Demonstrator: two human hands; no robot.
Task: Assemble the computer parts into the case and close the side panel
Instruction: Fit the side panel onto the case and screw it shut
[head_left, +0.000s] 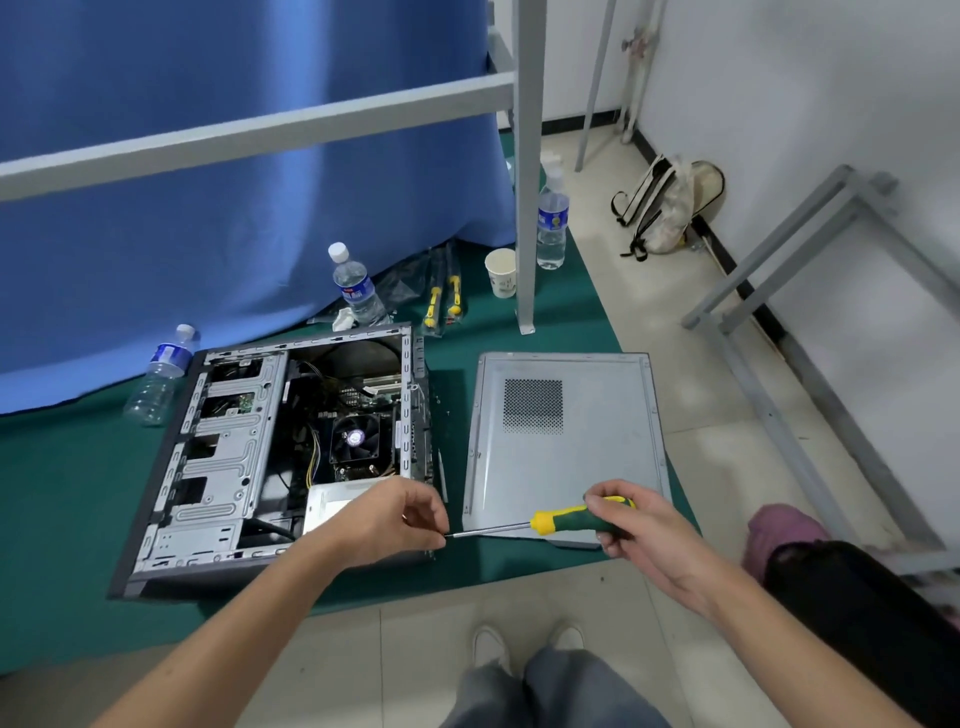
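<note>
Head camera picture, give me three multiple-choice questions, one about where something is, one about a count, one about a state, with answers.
1. Where does the side panel lie?
A. On the mat, right of the computer case
B. Fitted on the case
C. Leaning against the wall

2. How many water bottles are in view?
A. One
B. Three
C. Five

3. What is the right hand doing?
A. Resting flat on the mat
B. Holding the screwdriver
C. Lifting a paper cup

Answers:
1 A, the panel lies flat on the green mat beside the open case.
2 B, three plastic bottles stand or lie by the curtain and post.
3 B, its fingers wrap the green and yellow handle, while the left hand pinches at the tip.
</note>
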